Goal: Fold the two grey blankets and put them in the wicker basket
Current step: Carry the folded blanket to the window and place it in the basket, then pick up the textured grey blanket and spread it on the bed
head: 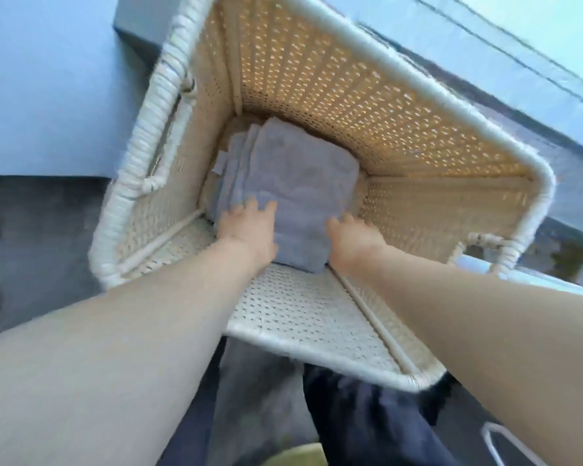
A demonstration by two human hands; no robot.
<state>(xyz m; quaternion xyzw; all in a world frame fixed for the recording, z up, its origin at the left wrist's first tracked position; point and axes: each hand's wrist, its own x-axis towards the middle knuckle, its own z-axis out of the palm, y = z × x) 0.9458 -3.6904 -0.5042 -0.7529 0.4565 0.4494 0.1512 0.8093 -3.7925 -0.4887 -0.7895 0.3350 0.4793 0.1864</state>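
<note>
Head view: presses folded grey blanket [293, 169] down in wicker basket [317, 95], likely to seat it, left hand [249, 230] at seven o'clock, fingers splayed. Steadies four o'clock edge with right hand [354, 240]; cannot tell its fingers.

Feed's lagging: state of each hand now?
Left hand: open, flat on the blanket.
Right hand: against the blanket's side, grip cannot be told.
</note>
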